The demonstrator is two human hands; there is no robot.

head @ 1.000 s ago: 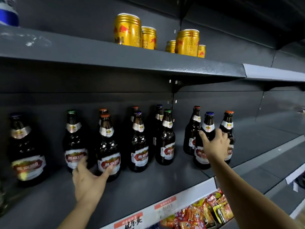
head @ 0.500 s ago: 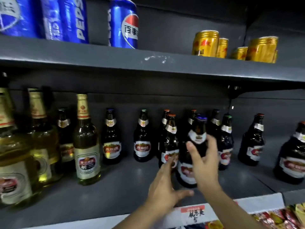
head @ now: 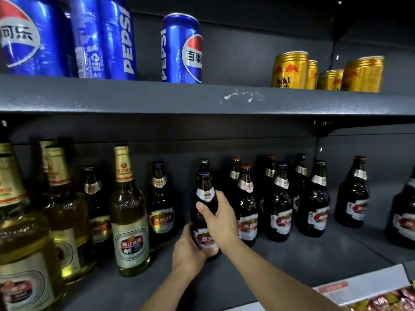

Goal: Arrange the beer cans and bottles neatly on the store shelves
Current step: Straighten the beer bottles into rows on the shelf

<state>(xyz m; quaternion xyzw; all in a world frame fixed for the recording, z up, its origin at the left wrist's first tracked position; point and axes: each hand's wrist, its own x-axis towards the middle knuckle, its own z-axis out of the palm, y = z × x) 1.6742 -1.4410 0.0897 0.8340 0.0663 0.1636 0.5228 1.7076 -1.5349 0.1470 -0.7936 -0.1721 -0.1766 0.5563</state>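
A dark brown beer bottle (head: 204,194) with a blue cap stands on the grey middle shelf (head: 303,261). My right hand (head: 221,218) grips its shoulder, and my left hand (head: 190,250) holds its base by the red label. Several matching brown bottles (head: 278,203) stand in rows to its right and behind it. To its left stand tall pale green bottles (head: 129,212) with gold foil necks.
The upper shelf (head: 157,97) carries blue Pepsi cans (head: 182,48) at left and gold Red Bull cans (head: 289,70) at right. A price strip (head: 350,288) runs along the shelf's front edge, with snack packets (head: 386,299) below.
My right hand has carried the blue-capped bottle leftward from the right-hand group to a spot near the green bottles. My left hand has come onto its base. The view shifted left.
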